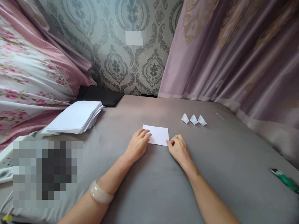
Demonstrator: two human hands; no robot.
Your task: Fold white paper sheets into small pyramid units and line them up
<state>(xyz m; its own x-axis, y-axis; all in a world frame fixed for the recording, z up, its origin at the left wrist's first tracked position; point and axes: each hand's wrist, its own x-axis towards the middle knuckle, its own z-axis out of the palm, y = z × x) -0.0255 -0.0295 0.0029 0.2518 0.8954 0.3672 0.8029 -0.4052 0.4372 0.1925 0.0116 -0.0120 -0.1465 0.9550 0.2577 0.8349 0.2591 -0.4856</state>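
Item insp.: white rectangular paper sheet (158,136), flat approx. mid-desk, long sides roughly parallel to far edge of grey cloth-covered desk (149,186). Bare L hand (137,143): fingers bent but unclenched, released, resting over sheet's L end; white glossy bangle (101,192) on L forearm. Bare R hand (177,149): fingers curled, thumb & index tips at sheet's near R corner; can't tell if corner is pinched or only touched.

Surroundings: stack of white paper sheets (76,116), L side twd far L corner; flat black item (102,95) just behind, at that corner. Three small white folded-paper pieces (193,119) in a row, R of sheet, twd far edge. Thin pale-green stick (220,116) nr far R corner. Green-and-black-handled tool (285,180) nr R edge. Pixelated patch, near L: contents unreadable.
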